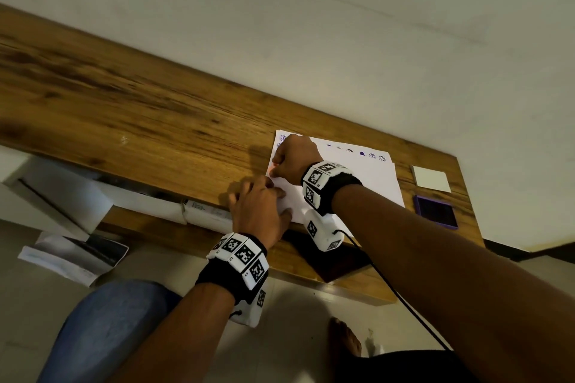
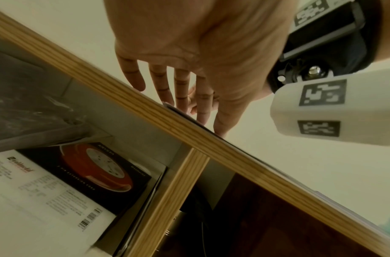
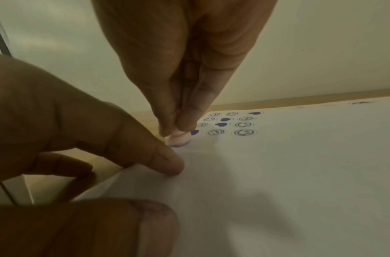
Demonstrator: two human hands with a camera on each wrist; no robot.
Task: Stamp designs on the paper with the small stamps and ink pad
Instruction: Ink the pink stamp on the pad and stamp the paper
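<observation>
A white paper (image 1: 357, 183) lies on the wooden table (image 1: 124, 102), with rows of purple stamped faces and hearts (image 3: 229, 123) near its far left corner. My right hand (image 1: 291, 158) pinches a small pink stamp (image 3: 178, 140) between thumb and fingers. The stamp stands upright with its base on the paper, just below the printed rows. My left hand (image 1: 264, 202) rests on the paper's near left corner, its index fingertip (image 3: 167, 165) pressing the sheet. A purple ink pad (image 1: 435, 212) lies open to the right of the paper.
A white square lid (image 1: 431, 179) sits just beyond the ink pad. Under the tabletop a shelf holds a printed box (image 2: 57, 191). A booklet (image 1: 74, 255) lies on the floor at the left. A black cable (image 1: 398, 295) hangs from my right wrist.
</observation>
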